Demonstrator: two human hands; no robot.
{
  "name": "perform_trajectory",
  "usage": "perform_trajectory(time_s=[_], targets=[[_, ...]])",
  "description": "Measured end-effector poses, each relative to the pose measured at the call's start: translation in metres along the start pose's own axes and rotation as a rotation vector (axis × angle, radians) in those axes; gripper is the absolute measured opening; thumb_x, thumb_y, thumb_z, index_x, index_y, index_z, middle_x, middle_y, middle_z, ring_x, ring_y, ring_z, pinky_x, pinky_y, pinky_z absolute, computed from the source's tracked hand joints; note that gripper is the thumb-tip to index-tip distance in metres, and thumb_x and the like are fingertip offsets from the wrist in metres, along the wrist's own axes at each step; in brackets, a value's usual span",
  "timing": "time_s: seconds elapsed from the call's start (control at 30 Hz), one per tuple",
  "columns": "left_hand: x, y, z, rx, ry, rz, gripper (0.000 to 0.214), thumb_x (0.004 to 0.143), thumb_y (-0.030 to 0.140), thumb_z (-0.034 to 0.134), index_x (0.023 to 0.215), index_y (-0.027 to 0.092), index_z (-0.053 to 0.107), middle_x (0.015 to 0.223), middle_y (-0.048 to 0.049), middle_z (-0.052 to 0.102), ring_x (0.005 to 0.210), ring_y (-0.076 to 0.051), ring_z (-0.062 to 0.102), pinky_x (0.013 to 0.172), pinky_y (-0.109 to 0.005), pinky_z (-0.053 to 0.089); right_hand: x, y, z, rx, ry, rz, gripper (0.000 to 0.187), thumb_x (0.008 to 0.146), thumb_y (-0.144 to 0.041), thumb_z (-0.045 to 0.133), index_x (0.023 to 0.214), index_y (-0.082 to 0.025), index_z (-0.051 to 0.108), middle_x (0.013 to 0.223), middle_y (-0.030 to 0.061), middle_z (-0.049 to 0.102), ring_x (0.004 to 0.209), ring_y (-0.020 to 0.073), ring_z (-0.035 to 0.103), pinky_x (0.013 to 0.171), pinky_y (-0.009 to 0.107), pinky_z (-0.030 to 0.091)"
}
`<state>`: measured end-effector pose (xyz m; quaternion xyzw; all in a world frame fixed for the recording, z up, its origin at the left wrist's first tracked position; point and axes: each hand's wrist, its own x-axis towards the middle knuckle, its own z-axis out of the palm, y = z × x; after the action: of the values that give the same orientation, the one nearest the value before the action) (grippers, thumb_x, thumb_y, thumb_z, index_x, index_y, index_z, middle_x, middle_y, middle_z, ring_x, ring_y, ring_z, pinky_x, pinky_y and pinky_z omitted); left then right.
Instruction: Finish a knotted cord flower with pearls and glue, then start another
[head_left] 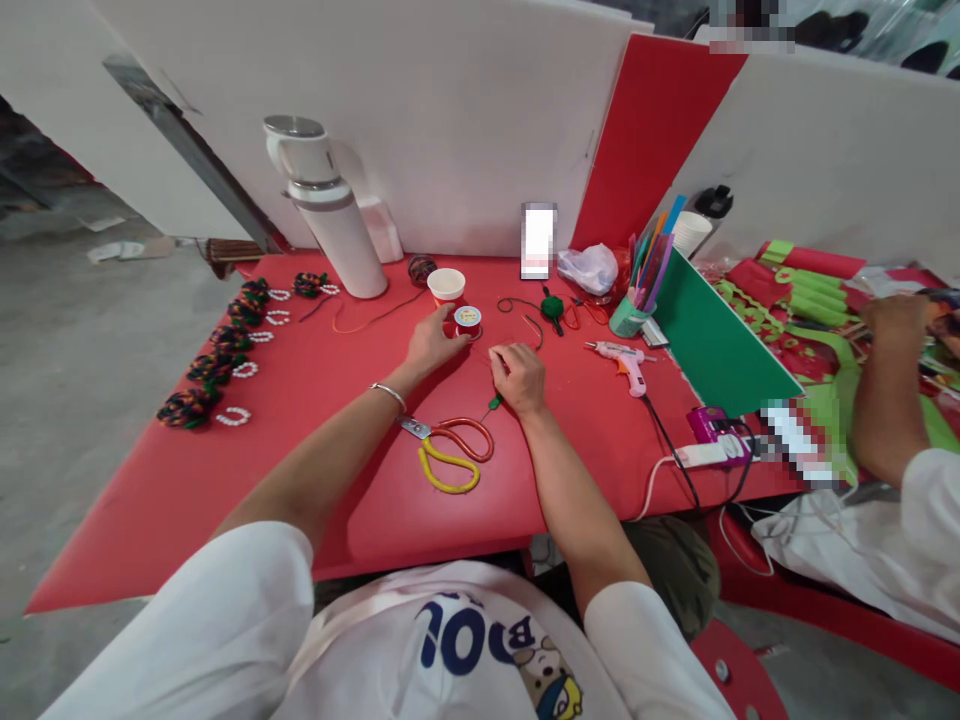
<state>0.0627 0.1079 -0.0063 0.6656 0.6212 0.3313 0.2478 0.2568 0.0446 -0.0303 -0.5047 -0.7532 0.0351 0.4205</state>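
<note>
My left hand (435,343) has its thumb and fingers closed at the side of a small spool of red thread (467,317) with a pale round label. To the right, my right hand (519,377) is pinched shut, its fingertips on what looks like the fine red thread, barely visible against the red table. Just below that hand lies a small green piece on a thin stem (495,402). Scissors with one red and one yellow handle (450,455) rest between my forearms. A paper cup (446,287) stands right behind the spool.
Dark multicoloured yarn bundles (214,368) with white bead loops line the left side. Behind stand a white thermos (337,230) and a phone (538,242). A pink glue gun (626,365), pen cup (634,315) and power strip (709,455) lie right. Another person's arm (892,390) is beyond the green board (720,335).
</note>
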Motion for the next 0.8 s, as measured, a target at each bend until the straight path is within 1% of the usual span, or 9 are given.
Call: perform_trajectory(time_s=[0.1, 0.2, 0.33, 0.43, 0.53, 0.63, 0.8], targets=[[0.002, -0.003, 0.002, 0.041, 0.048, 0.026, 0.071, 0.075, 0.041, 0.076, 0.141, 0.022, 0.06, 0.122, -0.0101, 0.075, 0.099, -0.028, 0.069, 0.082, -0.034, 0.05, -0.001, -0.002, 0.001, -0.008, -0.02, -0.026, 0.032, 0.107, -0.035, 0.045, 0.097, -0.022, 0.072, 0.092, 0.01, 0.075, 0.091, 0.0221, 0.065, 0.088, 0.034, 0.047], [0.006, -0.002, 0.009, 0.075, 0.046, 0.036, 0.064, 0.079, 0.047, 0.075, 0.138, 0.027, 0.063, 0.116, -0.0082, 0.076, 0.1, -0.029, 0.07, 0.081, -0.035, 0.049, -0.001, -0.002, 0.003, -0.009, -0.035, -0.03, 0.031, 0.107, -0.035, 0.045, 0.097, -0.022, 0.072, 0.093, 0.0096, 0.076, 0.091, 0.0216, 0.066, 0.088, 0.034, 0.047], [0.015, 0.002, 0.018, 0.124, 0.08, 0.016, 0.057, 0.083, 0.046, 0.072, 0.137, 0.031, 0.063, 0.122, -0.0081, 0.075, 0.106, -0.032, 0.07, 0.083, -0.037, 0.048, -0.002, -0.001, 0.005, -0.036, -0.043, -0.022, 0.03, 0.106, -0.034, 0.046, 0.097, -0.023, 0.072, 0.092, 0.0083, 0.076, 0.09, 0.0208, 0.066, 0.086, 0.033, 0.046], [0.022, 0.005, 0.022, 0.155, 0.094, 0.02, 0.055, 0.086, 0.043, 0.07, 0.139, 0.031, 0.062, 0.127, -0.0103, 0.074, 0.113, -0.035, 0.068, 0.085, -0.039, 0.047, -0.002, 0.0, 0.005, -0.046, -0.047, -0.017, 0.029, 0.105, -0.033, 0.048, 0.096, -0.022, 0.073, 0.091, 0.0084, 0.076, 0.089, 0.021, 0.066, 0.085, 0.032, 0.046], [0.029, 0.007, 0.024, 0.172, 0.102, 0.011, 0.058, 0.088, 0.044, 0.069, 0.143, 0.028, 0.06, 0.126, -0.0127, 0.074, 0.114, -0.036, 0.068, 0.086, -0.039, 0.048, -0.002, 0.0, 0.006, -0.029, -0.06, 0.004, 0.027, 0.105, -0.032, 0.05, 0.096, -0.023, 0.073, 0.091, 0.008, 0.076, 0.09, 0.0208, 0.067, 0.085, 0.032, 0.046], [0.037, 0.008, 0.025, 0.185, 0.117, 0.007, 0.056, 0.087, 0.046, 0.069, 0.14, 0.029, 0.061, 0.126, -0.0127, 0.074, 0.115, -0.037, 0.068, 0.086, -0.039, 0.048, -0.002, 0.0, 0.006, -0.011, -0.073, 0.022, 0.025, 0.104, -0.032, 0.052, 0.096, -0.023, 0.073, 0.092, 0.0078, 0.076, 0.09, 0.0208, 0.067, 0.086, 0.032, 0.046], [0.046, 0.012, 0.025, 0.171, 0.119, -0.001, 0.051, 0.088, 0.045, 0.068, 0.136, 0.028, 0.062, 0.123, -0.0134, 0.074, 0.114, -0.036, 0.068, 0.088, -0.039, 0.049, -0.001, 0.0, 0.005, -0.027, -0.055, 0.009, 0.025, 0.104, -0.032, 0.051, 0.098, -0.023, 0.074, 0.093, 0.0075, 0.076, 0.091, 0.0205, 0.066, 0.086, 0.032, 0.047]])
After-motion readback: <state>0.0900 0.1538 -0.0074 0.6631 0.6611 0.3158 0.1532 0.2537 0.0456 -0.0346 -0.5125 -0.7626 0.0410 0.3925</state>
